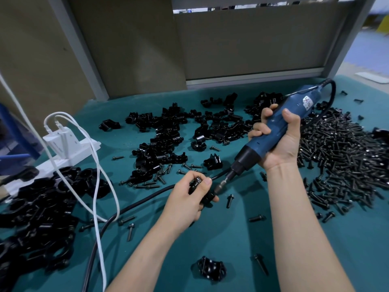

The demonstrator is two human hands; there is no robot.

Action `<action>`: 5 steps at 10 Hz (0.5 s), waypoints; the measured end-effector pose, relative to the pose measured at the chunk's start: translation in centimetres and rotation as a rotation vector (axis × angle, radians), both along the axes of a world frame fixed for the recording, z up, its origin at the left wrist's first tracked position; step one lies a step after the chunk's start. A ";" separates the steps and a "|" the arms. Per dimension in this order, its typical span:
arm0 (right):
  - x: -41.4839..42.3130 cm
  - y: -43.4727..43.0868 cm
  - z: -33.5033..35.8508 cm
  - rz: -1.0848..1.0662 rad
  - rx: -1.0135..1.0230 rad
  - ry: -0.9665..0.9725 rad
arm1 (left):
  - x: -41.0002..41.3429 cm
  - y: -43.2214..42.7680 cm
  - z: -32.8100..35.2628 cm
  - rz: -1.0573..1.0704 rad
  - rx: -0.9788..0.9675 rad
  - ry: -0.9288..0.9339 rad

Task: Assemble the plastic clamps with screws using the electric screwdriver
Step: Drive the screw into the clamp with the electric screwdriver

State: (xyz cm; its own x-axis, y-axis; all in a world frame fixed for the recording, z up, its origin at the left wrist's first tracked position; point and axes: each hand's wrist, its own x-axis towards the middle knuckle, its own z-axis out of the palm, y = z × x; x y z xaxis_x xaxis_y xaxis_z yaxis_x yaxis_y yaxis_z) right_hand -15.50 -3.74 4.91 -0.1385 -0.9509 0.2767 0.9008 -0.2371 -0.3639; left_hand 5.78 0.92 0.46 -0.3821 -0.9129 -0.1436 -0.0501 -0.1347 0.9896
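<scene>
My left hand [190, 197] grips a black plastic clamp [207, 197] just above the green table mat [221, 239]. My right hand [277, 138] is wrapped around the blue electric screwdriver [280, 127], which slants down to the left. Its bit [223, 184] meets the right end of the held clamp. Loose black clamp halves [168, 131] lie scattered across the middle of the mat. A big heap of black screws [341, 157] fills the right side. Several single screws [230, 200] lie around my hands.
A pile of black clamps [40, 218] covers the left front of the mat. A white power strip [63, 144] with a charger and white cables [96, 186] sits at the left. The screwdriver's black cord [130, 207] runs under my left arm. One clamp [211, 269] lies near the front edge. A grey partition [231, 39] stands behind.
</scene>
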 end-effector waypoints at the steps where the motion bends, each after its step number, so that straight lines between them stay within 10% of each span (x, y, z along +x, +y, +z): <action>1: 0.1 -0.1 0.0 0.001 -0.001 -0.004 | 0.0 0.0 -0.1 -0.001 0.005 0.015; 5: 0.3 -0.1 0.0 -0.001 0.019 0.000 | 0.1 -0.1 -0.2 0.001 -0.005 0.007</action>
